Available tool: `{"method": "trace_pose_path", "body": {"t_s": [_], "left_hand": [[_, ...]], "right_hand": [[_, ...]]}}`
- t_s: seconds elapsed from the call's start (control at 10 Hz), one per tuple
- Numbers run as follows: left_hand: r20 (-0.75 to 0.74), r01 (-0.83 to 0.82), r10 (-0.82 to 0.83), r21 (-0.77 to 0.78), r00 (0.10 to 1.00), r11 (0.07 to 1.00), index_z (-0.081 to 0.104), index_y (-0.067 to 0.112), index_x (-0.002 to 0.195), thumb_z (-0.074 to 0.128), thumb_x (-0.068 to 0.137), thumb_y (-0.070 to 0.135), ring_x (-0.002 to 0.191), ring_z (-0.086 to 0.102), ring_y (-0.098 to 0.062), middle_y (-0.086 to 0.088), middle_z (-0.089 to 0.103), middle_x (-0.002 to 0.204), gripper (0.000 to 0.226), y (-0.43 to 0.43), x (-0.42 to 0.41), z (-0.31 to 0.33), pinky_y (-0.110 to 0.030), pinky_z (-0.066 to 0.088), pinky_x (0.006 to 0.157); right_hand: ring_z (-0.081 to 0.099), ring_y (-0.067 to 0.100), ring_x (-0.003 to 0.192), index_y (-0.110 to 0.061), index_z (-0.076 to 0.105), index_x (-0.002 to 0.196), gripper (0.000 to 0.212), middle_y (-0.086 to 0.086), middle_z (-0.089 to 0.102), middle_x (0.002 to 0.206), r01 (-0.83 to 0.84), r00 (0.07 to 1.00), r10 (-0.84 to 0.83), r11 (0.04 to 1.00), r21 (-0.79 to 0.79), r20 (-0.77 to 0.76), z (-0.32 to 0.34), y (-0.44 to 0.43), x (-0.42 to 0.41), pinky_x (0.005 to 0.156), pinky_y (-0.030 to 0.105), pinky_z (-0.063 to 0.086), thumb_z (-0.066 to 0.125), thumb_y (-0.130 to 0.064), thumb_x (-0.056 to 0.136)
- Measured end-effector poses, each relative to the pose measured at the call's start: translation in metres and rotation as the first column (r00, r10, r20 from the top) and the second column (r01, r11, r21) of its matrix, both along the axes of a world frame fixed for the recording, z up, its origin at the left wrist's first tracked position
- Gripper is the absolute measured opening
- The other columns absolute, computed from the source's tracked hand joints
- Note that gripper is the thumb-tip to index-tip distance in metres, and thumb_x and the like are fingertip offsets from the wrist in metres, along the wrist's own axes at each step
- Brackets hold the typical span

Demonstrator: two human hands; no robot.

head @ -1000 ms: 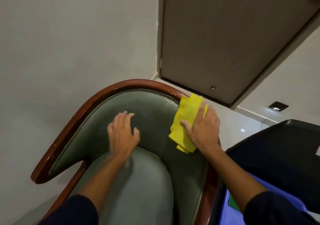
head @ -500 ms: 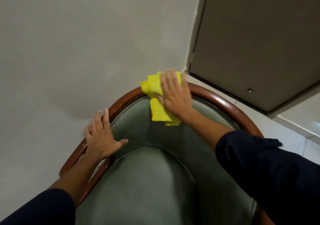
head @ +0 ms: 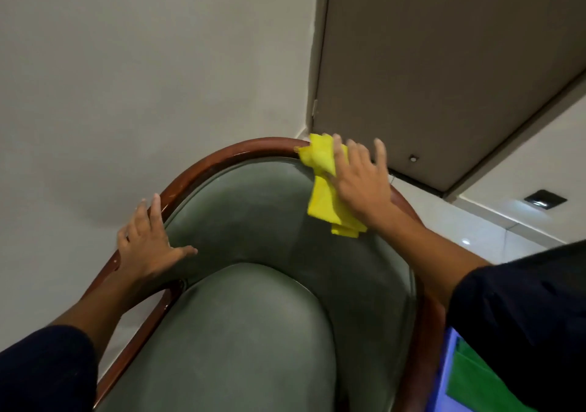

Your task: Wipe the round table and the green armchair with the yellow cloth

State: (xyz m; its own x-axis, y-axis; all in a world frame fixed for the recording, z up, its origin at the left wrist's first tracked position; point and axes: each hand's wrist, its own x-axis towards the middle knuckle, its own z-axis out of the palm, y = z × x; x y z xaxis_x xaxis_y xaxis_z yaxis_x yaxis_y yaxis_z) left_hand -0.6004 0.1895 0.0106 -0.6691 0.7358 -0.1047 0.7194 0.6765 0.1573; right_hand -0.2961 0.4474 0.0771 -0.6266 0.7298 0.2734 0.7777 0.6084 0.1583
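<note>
The green armchair fills the lower middle, with a curved brown wooden rim and a grey-green seat cushion. My right hand presses the folded yellow cloth flat against the top right of the backrest, over the wooden rim. The cloth hangs down onto the green upholstery. My left hand rests with spread fingers on the left side of the rim and backrest, holding nothing. The round table is not in view.
A pale wall stands close behind the chair. A brown door is at the upper right, with light floor tiles below it. A blue and green object shows at the lower right edge.
My right hand slid the cloth along the rim, first left to the top of the backrest, then back to the right. My left hand moved from the backrest to the left rim.
</note>
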Motion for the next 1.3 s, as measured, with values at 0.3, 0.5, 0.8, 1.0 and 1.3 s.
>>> {"method": "trace_pose_path", "body": {"t_s": [0.3, 0.5, 0.8, 1.0, 1.3], "left_hand": [[0.176, 0.077, -0.055, -0.121, 0.983, 0.990, 0.013, 0.016, 0.155, 0.062, 0.083, 0.054, 0.152, 0.011, -0.031, -0.016, 0.018, 0.163, 0.095, -0.072, 0.174, 0.036, -0.048, 0.017, 0.122], [0.891, 0.060, 0.052, -0.089, 0.450, 0.994, 0.067, 0.015, 0.074, 0.050, 0.082, 0.071, 0.068, 0.070, -0.022, -0.005, 0.071, 0.067, 0.059, -0.113, 0.341, 0.071, -0.034, 0.054, 0.068], [0.999, -0.369, -0.017, 0.005, -0.028, 0.929, 0.064, 0.003, 0.120, 0.069, 0.087, 0.025, 0.076, 0.074, -0.013, -0.008, 0.075, 0.095, 0.039, -0.144, 0.418, 0.089, -0.027, 0.061, 0.066], [0.951, -0.117, 0.034, 0.002, 0.306, 0.993, 0.062, -0.013, 0.113, 0.064, 0.087, -0.001, 0.059, 0.061, -0.007, -0.011, 0.066, 0.087, 0.029, -0.140, 0.485, 0.044, -0.011, 0.049, 0.052], [0.793, 0.131, -0.026, -0.068, 0.609, 0.989, 0.047, 0.011, 0.140, 0.057, 0.084, 0.003, 0.125, 0.054, -0.031, -0.014, 0.056, 0.139, 0.057, -0.119, 0.547, -0.001, -0.034, 0.042, 0.100]], "right_hand": [[0.040, 0.044, 0.128, -0.014, 0.016, 0.153, 0.085, 0.024, 0.041, 0.140, 0.390, 0.683, -0.703, 0.579, -0.716, -0.196, 0.020, -0.159, 0.151, 0.101, 0.053, 0.040, 0.067, -0.027, 0.085], [0.050, 0.044, 0.118, -0.005, 0.037, 0.129, 0.067, 0.025, 0.046, 0.130, 0.365, 0.384, -0.875, 0.436, -0.823, -0.294, 0.046, -0.247, 0.165, 0.090, 0.050, 0.047, 0.076, -0.022, 0.077], [0.065, 0.038, 0.102, -0.009, 0.065, 0.122, 0.047, 0.019, 0.069, 0.118, -0.553, 0.096, -0.994, -0.011, -0.833, -0.051, 0.032, -0.311, 0.288, 0.077, 0.048, 0.057, 0.065, -0.018, 0.075], [0.062, 0.031, 0.091, -0.015, 0.064, 0.113, 0.047, 0.012, 0.070, 0.104, -0.445, 0.047, -0.992, -0.127, -0.887, 0.119, -0.035, -0.345, 0.417, 0.081, 0.043, 0.051, 0.071, -0.019, 0.067], [0.065, 0.029, 0.077, -0.006, 0.062, 0.099, 0.025, 0.021, 0.066, 0.099, 0.090, 0.150, -0.983, -0.097, -0.991, 0.110, -0.093, -0.347, 0.475, 0.067, 0.037, 0.055, 0.079, -0.010, 0.081]]}}
